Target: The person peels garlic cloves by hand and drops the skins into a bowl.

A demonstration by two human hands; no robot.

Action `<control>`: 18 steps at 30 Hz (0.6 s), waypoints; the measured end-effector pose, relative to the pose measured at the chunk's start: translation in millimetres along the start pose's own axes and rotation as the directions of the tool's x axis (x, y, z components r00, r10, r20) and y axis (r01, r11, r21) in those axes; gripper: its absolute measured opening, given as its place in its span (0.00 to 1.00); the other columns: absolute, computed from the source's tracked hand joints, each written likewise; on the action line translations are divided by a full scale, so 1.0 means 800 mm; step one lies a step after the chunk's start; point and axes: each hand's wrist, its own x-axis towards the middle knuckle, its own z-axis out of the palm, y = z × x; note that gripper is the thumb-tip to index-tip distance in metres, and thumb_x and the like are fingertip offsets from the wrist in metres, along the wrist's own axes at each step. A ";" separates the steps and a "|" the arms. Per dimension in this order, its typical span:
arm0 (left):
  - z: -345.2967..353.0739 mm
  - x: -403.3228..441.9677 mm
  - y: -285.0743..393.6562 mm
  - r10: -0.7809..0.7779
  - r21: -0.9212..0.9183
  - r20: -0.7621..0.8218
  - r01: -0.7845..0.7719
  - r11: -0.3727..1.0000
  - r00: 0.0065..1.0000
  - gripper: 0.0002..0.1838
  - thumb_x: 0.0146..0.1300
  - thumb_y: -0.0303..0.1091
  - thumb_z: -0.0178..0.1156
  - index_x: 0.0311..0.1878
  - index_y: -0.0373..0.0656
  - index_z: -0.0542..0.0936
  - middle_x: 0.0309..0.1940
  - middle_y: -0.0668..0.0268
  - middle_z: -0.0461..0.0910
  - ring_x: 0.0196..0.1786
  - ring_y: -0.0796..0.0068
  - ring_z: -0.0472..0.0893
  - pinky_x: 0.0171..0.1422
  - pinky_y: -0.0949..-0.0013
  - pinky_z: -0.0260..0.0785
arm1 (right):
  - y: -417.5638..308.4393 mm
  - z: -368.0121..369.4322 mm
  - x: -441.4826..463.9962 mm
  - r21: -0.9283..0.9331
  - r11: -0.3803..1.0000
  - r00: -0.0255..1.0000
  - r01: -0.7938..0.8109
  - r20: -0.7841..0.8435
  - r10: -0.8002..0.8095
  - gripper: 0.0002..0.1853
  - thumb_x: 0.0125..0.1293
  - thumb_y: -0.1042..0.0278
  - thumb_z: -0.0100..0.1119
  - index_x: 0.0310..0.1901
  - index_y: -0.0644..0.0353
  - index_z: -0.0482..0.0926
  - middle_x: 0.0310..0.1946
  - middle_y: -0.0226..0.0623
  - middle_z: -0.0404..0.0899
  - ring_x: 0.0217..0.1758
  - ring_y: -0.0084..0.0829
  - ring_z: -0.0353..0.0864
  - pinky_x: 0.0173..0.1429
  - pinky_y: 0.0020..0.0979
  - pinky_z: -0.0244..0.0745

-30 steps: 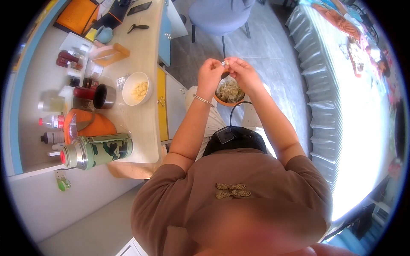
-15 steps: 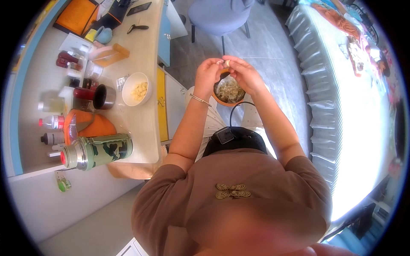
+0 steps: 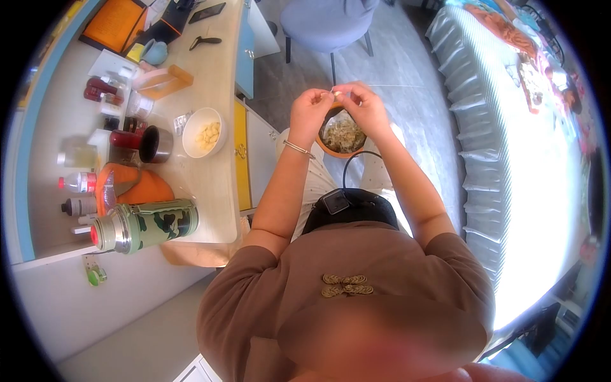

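Observation:
My left hand (image 3: 310, 113) and my right hand (image 3: 365, 111) meet above the container, fingertips pinched together. Between them is a small pale garlic clove (image 3: 337, 94), which both hands seem to grip; fingers cover part of it. Just below, an orange-rimmed container (image 3: 342, 155) holds a heap of papery garlic skins (image 3: 344, 132). To the left, on the desk, stands a white bowl (image 3: 190, 136) with several peeled garlic cloves (image 3: 207, 136) in it.
On the wooden desk (image 3: 216, 197) lie a camouflage thermos (image 3: 162, 226), a dark metal cup (image 3: 155, 145), an orange cloth-like item (image 3: 149, 188) and a black peeler-like tool (image 3: 205, 42). A grey chair (image 3: 328, 25) stands ahead; a bed with a white skirt (image 3: 474, 165) is at right.
My fingers have shifted slightly around the clove, and my right fingertips have come closer to my left. The bowl and container stay in place.

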 end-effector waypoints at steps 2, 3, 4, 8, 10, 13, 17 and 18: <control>-0.001 0.001 -0.003 0.030 0.047 -0.012 -0.029 0.998 0.999 0.08 0.62 0.32 0.62 0.38 0.37 0.78 0.22 0.78 0.70 0.21 0.92 0.64 0.21 0.84 0.51 | -0.004 0.000 0.000 -0.123 0.982 0.989 0.141 -0.032 -0.146 0.08 0.60 0.73 0.63 0.41 0.57 0.83 0.35 0.33 0.79 0.35 0.26 0.76 0.40 0.25 0.71; -0.001 0.001 -0.003 0.035 0.074 -0.016 -0.034 0.997 0.999 0.08 0.62 0.32 0.62 0.38 0.37 0.78 0.22 0.78 0.71 0.21 0.92 0.64 0.21 0.84 0.51 | -0.003 0.000 0.000 -0.123 0.982 0.989 0.140 -0.032 -0.145 0.08 0.60 0.73 0.63 0.41 0.57 0.83 0.35 0.33 0.79 0.35 0.26 0.76 0.40 0.25 0.71; -0.001 0.001 -0.002 0.041 0.102 -0.020 -0.039 0.994 0.999 0.08 0.61 0.33 0.63 0.37 0.37 0.79 0.22 0.78 0.71 0.20 0.92 0.64 0.21 0.84 0.52 | -0.003 0.000 0.000 -0.162 0.965 0.976 0.206 -0.041 -0.215 0.08 0.58 0.73 0.63 0.40 0.57 0.83 0.35 0.35 0.79 0.36 0.30 0.76 0.41 0.27 0.71; -0.006 0.000 0.000 0.031 0.199 -0.037 -0.023 0.980 0.999 0.10 0.59 0.33 0.62 0.36 0.34 0.81 0.31 0.64 0.83 0.33 0.80 0.79 0.39 0.75 0.71 | 0.006 0.000 0.004 -0.306 0.859 0.899 0.411 -0.017 -0.437 0.08 0.56 0.75 0.62 0.39 0.60 0.82 0.36 0.38 0.79 0.40 0.39 0.76 0.46 0.34 0.70; -0.005 -0.005 0.010 0.120 0.388 -0.026 -0.101 0.916 0.992 0.10 0.59 0.33 0.62 0.36 0.35 0.81 0.30 0.62 0.83 0.32 0.77 0.80 0.39 0.73 0.71 | 0.004 -0.001 0.002 -0.295 0.864 0.903 0.408 -0.006 -0.429 0.08 0.56 0.76 0.62 0.39 0.60 0.82 0.36 0.38 0.79 0.41 0.41 0.76 0.48 0.35 0.69; 0.000 -0.011 0.015 0.227 0.390 -0.019 -0.202 0.898 0.974 0.08 0.58 0.33 0.61 0.35 0.38 0.81 0.29 0.61 0.82 0.31 0.72 0.80 0.39 0.70 0.71 | 0.000 -0.002 0.001 -0.291 0.865 0.905 0.409 0.011 -0.424 0.08 0.56 0.76 0.61 0.39 0.60 0.82 0.36 0.39 0.79 0.42 0.42 0.76 0.49 0.36 0.69; 0.001 -0.013 0.015 0.337 0.475 -0.006 -0.294 0.830 0.942 0.06 0.58 0.31 0.60 0.34 0.39 0.80 0.28 0.60 0.80 0.31 0.67 0.80 0.38 0.68 0.71 | -0.004 -0.003 0.002 -0.319 0.841 0.892 0.438 0.037 -0.450 0.08 0.57 0.76 0.60 0.39 0.60 0.82 0.37 0.39 0.78 0.43 0.42 0.76 0.50 0.37 0.69; 0.001 -0.015 0.019 0.415 0.540 0.022 -0.360 0.761 0.910 0.06 0.57 0.30 0.61 0.34 0.38 0.79 0.27 0.62 0.79 0.29 0.73 0.77 0.35 0.71 0.69 | -0.005 -0.004 0.002 -0.319 0.841 0.892 0.438 0.037 -0.450 0.08 0.57 0.76 0.60 0.39 0.60 0.82 0.37 0.39 0.78 0.43 0.42 0.76 0.50 0.37 0.69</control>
